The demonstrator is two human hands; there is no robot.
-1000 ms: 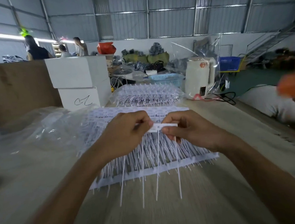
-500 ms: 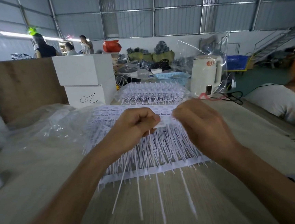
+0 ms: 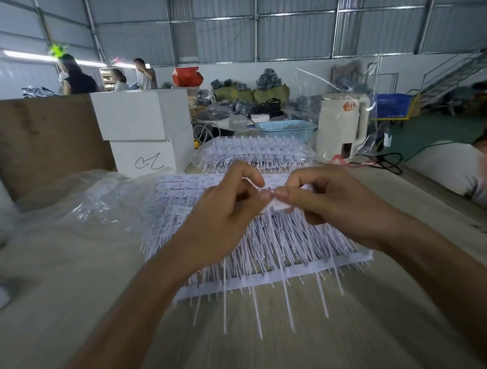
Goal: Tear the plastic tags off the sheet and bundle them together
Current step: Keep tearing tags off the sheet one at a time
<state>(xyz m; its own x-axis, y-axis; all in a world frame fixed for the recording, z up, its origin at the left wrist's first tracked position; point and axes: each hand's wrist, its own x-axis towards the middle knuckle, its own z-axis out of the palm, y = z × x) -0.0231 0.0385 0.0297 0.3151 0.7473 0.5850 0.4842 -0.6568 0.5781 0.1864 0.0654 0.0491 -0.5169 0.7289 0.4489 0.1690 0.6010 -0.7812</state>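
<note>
left hand (image 3: 224, 215) + right hand (image 3: 335, 205): pinching tags (image 3: 276, 203) | above sheet (image 3: 274, 277)

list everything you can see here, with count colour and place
tags: small bunch, white, pinched between both hands
tag sheets: stack, white, table centre under the hands
bagged tags: one pile, white, behind the stack
plastic bag: one, clear, left of the stack
boxes: two, white, stacked behind left
basket: one, light blue, behind
kettle: one, cream, right rear
board: one, brown, far left
table: one, pale wood
left hand: one, grips tags
right hand: one, grips tags
</note>
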